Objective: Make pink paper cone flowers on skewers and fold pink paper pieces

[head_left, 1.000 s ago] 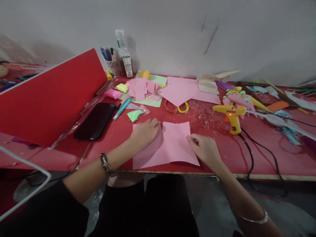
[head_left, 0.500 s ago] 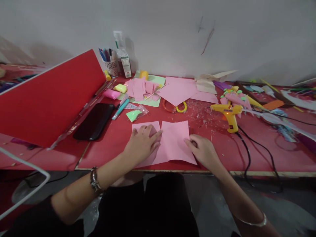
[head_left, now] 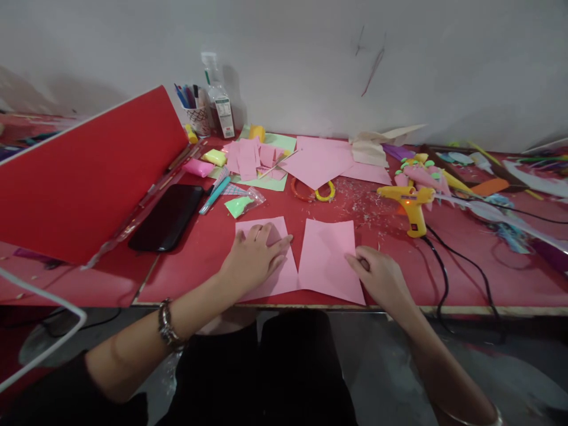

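Observation:
Two halves of pink paper lie at the table's front edge, with a wedge-shaped gap between them that narrows toward me. Whether they still touch at the near end I cannot tell. My left hand (head_left: 255, 257) rests flat with fingers stretched over the left pink paper (head_left: 284, 278), pressing it to the table. Between thumb and curled fingers, my right hand (head_left: 377, 272) pinches the right edge of the right pink paper (head_left: 327, 254), which is slightly raised and bent.
Behind the paper lie a green packet (head_left: 239, 205), a cutter-like blue tool (head_left: 215, 195), bangles (head_left: 326, 191) and pink sheets (head_left: 317, 160). A yellow glue gun (head_left: 412, 207) with a lit light and cord stands right. A phone (head_left: 168, 218) and a red board (head_left: 97, 177) are left.
My right hand has moved right, drawing the right pink paper away from the left one. The tear between them has widened and run toward me. My left hand has stayed in place.

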Tool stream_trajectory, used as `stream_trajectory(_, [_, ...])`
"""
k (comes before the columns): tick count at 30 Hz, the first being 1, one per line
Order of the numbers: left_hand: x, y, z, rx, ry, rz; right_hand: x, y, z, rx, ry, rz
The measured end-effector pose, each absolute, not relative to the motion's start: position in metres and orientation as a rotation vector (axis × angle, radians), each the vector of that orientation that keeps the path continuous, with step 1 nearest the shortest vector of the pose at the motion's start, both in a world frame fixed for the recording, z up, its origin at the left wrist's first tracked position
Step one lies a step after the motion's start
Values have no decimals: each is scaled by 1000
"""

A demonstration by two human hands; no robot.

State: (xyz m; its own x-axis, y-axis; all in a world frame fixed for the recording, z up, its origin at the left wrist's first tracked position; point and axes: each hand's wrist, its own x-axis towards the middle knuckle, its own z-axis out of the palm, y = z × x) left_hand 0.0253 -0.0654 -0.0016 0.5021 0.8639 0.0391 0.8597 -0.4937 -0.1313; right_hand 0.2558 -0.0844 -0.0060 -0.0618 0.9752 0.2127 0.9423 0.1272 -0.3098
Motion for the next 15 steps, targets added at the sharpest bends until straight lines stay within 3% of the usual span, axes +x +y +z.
stream_trajectory(15, [13,-63,-4,-2647,-1471,-32,264,-87,3,-1885,-2039,159])
